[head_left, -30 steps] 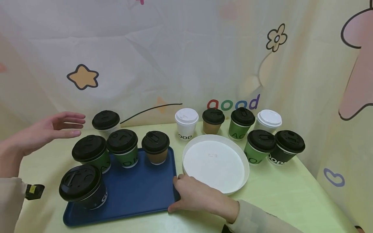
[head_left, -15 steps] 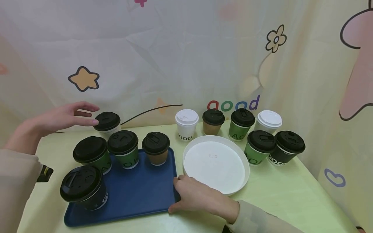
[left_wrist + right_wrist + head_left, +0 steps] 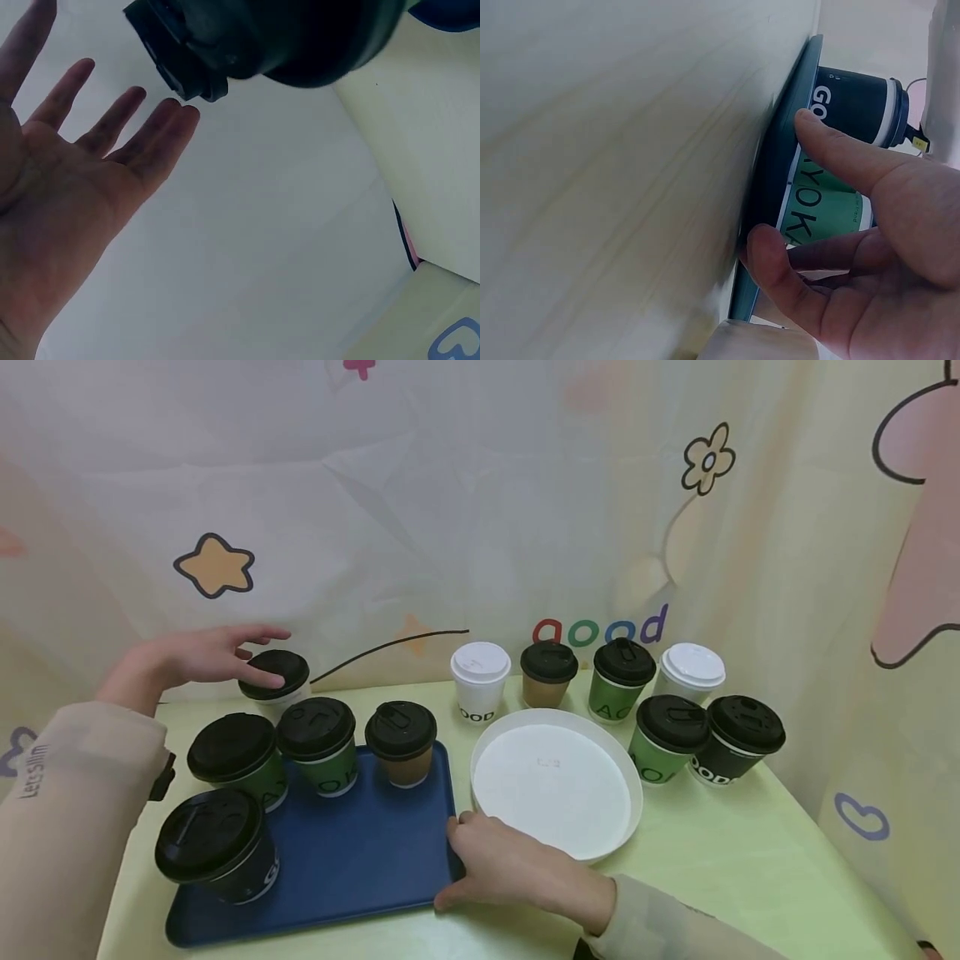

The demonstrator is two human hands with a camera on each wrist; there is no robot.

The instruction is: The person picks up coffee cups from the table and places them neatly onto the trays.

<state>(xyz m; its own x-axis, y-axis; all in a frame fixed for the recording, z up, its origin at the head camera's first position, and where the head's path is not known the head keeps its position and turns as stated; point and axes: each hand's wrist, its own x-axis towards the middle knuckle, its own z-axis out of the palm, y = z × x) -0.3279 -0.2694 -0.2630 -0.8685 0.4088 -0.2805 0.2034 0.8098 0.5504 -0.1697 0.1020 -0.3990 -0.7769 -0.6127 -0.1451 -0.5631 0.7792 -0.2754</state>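
My left hand [image 3: 198, 657], fingers spread, at the black-lidded white cup [image 3: 294, 670] beyond the blue tray [image 3: 360, 856], touch unclear; right hand [image 3: 506, 864] clamped on the tray's near right corner, presumably to steady it.

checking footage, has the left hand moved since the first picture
Yes, the left hand moved right in the head view, its fingers now past the printed star.

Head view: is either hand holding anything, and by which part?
The right hand grips the blue tray by its near right corner. The left hand, near a black-lidded white cup, holds nothing.
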